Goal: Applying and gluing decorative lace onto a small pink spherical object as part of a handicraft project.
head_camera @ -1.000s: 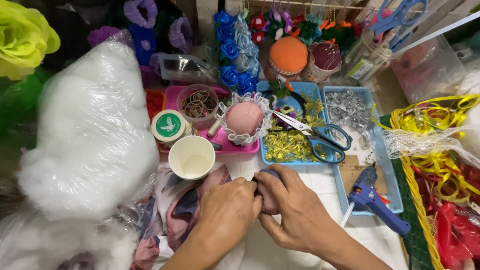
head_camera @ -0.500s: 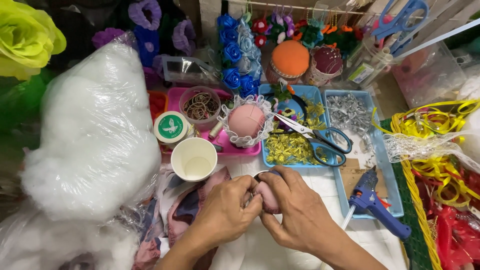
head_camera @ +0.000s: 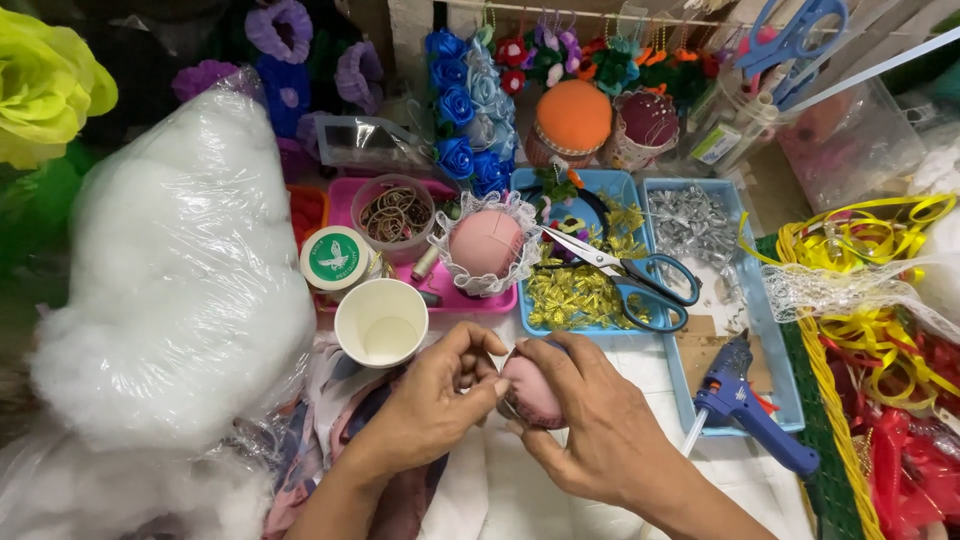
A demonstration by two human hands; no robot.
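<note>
right hand (head_camera: 600, 420) cups pink stuffed ball (head_camera: 532, 392) low centre over counter, left hand (head_camera: 435, 405) pinching its edge, ball looks filled and rounded already, no lace trim yet like finished cushion (head_camera: 486, 245) in pink tray (head_camera: 345, 200), glue gun (head_camera: 745, 405) untouched

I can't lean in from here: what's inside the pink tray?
The pink tray holds a clear cup of rubber bands and a lace-edged pink pincushion. A small spool lies beside it; whatever sits beneath the pincushion is hidden.
</note>
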